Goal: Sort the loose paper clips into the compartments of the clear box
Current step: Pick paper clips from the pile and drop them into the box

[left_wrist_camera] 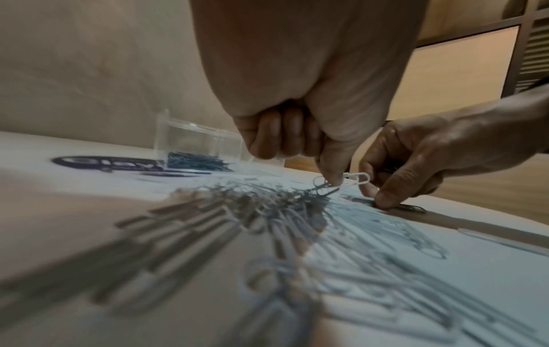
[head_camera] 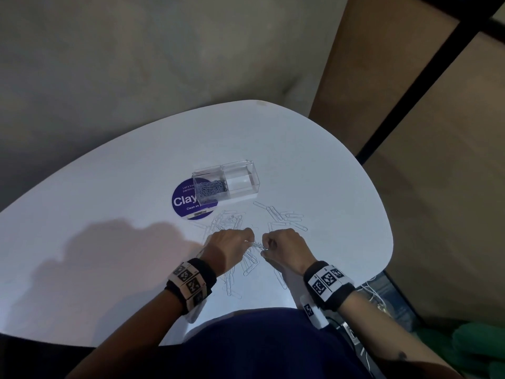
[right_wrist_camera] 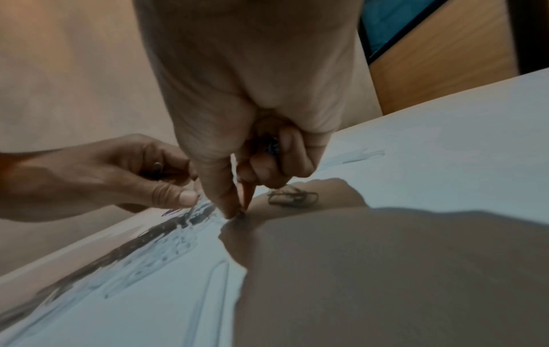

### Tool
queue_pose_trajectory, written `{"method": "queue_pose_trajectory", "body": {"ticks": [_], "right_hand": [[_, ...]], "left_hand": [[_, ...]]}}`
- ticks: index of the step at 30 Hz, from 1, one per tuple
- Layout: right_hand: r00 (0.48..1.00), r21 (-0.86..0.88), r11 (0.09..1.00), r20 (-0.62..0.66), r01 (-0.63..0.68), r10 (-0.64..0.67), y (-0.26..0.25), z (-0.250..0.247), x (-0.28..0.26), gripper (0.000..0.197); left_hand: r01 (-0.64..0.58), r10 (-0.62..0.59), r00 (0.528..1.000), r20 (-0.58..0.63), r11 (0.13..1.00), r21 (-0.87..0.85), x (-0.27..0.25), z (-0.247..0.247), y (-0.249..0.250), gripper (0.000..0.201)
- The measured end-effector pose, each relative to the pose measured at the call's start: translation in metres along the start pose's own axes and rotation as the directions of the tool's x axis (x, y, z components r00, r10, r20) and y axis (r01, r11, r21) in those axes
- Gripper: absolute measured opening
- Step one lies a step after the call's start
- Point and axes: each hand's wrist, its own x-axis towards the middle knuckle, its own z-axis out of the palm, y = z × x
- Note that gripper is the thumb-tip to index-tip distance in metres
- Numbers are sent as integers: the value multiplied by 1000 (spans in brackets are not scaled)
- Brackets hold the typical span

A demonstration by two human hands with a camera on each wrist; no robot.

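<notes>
The clear box [head_camera: 252,170] stands mid-table; its left compartment holds a heap of small dark clips [head_camera: 211,187], and its right one looks bare. Loose paper clips [head_camera: 287,217] lie scattered between the box and my hands. My left hand [head_camera: 250,239] has its fingers curled, and thumb and forefinger pinch a large white clip [left_wrist_camera: 358,178] just above the pile. Close beside it, my right hand [head_camera: 264,250] pinches a small dark clip [right_wrist_camera: 239,212] against the table. Its curled fingers keep more small dark clips [right_wrist_camera: 272,143] in the palm.
A round purple sticker [head_camera: 185,203] lies under the box's left end. The white table [head_camera: 341,187] has a rounded edge, with wooden panels [head_camera: 410,132] to the right. More clips [head_camera: 232,291] lie near my wrists and my dark-clothed body [head_camera: 259,346].
</notes>
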Motion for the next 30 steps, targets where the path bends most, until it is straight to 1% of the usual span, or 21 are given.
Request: {"method": "queue_pose_trajectory", "body": {"ticks": [2, 4, 7, 9, 10, 11, 14, 17, 19, 22, 23, 25, 27, 29, 30], "right_hand": [[1000, 24, 1000, -4, 9, -9, 3, -2, 2, 16], [1000, 61, 998, -2, 3, -2, 6, -7, 2, 19], [999, 142, 990, -25, -18, 22, 13, -14, 3, 26], [999, 189, 982, -26, -23, 29, 17, -20, 2, 29], [1000, 207, 978, -16, -16, 19, 19, -22, 2, 32], [1000, 220, 975, -2, -10, 10, 21, -25, 2, 35], [998, 244, 970, 54, -4, -10, 23, -29, 0, 34], [988, 293, 956, 150, 0, -46, 21, -29, -2, 31], [981, 330, 944, 182, -4, -60, 19, -28, -4, 31], [975, 398, 917, 213, -21, -70, 17, -29, -6, 35], [973, 415, 909, 218, -28, -70, 17, -30, -7, 34], [976, 434, 900, 208, -35, -62, 16, -33, -7, 38], [978, 467, 883, 198, -40, -61, 14, -35, -7, 39], [974, 552, 831, 218, -66, -67, 11, -36, -9, 35], [972, 599, 797, 227, -83, -69, 8, -37, -9, 30]], "left_hand": [[11, -12, 1000, -24, 1000, -15, -3, -5, -5, 8], [-8, 8, 999, -40, 1000, 6, -6, -9, -9, 10], [-32, 33, 999, -17, 998, 60, -12, -13, -15, 15], [-61, 64, 994, -87, 997, 45, -15, -10, -18, 17], [-71, 74, 989, -132, 997, 28, -16, -7, -19, 19], [-66, 69, 987, -145, 997, 27, -16, -7, -17, 22], [-47, 51, 994, -94, 998, 51, -10, -8, -7, 35], [-139, 142, 987, -72, 989, 45, -4, -8, 6, 44], [-178, 180, 983, -40, 983, 50, -2, -8, 14, 39], [-166, 165, 986, 15, 983, 80, 6, -7, 13, 20], [-151, 149, 988, 28, 985, 86, 7, -7, 11, 18], [-128, 125, 991, 42, 989, 72, 7, -6, 6, 23], [-133, 133, 991, 19, 991, 12, 4, -7, 2, 27], [-138, 135, 990, -43, 987, -87, -1, -8, 1, 27], [-134, 125, 989, -73, 982, -131, -3, -8, 0, 27]]}}
